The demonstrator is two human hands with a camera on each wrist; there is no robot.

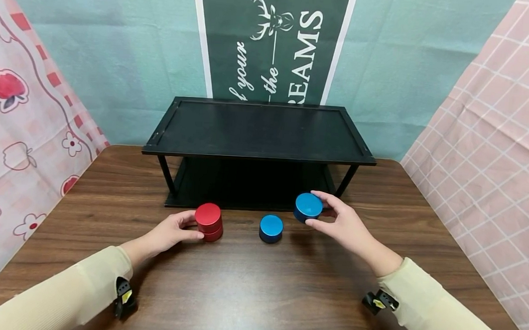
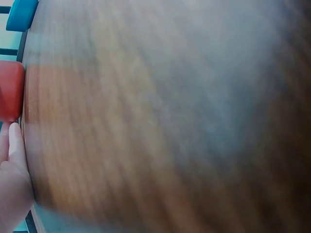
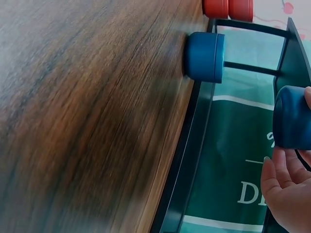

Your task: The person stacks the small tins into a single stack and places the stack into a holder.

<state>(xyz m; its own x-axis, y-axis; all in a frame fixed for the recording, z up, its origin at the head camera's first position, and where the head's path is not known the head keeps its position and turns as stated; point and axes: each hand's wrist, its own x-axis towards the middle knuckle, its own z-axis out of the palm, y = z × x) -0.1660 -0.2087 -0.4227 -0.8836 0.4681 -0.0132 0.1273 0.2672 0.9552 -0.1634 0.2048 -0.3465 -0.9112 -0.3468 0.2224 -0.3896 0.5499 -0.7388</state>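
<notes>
Two red metallic cylinders stand stacked left of centre in the head view, the upper red cylinder [image 1: 208, 216] squarely over the lower red cylinder [image 1: 213, 236]. My left hand [image 1: 171, 234] grips the stack from its left side, thumb in front near the join; its other fingers are partly hidden behind. A blue cylinder [image 1: 308, 207] hangs above the table, pinched by my right hand [image 1: 344, 226] from the right between thumb and fingers. Another blue cylinder [image 1: 271, 228] rests upright on the table between the hands, apart from both; it also shows in the right wrist view [image 3: 203, 57].
A black two-level rack [image 1: 262, 130] stands behind the cylinders, its lower shelf [image 1: 250, 184] low on the wooden table [image 1: 240, 283]. Cloths hang at the back and on both sides. A black wrist camera [image 1: 124, 299] sits under the left sleeve, another [image 1: 379, 301] under the right.
</notes>
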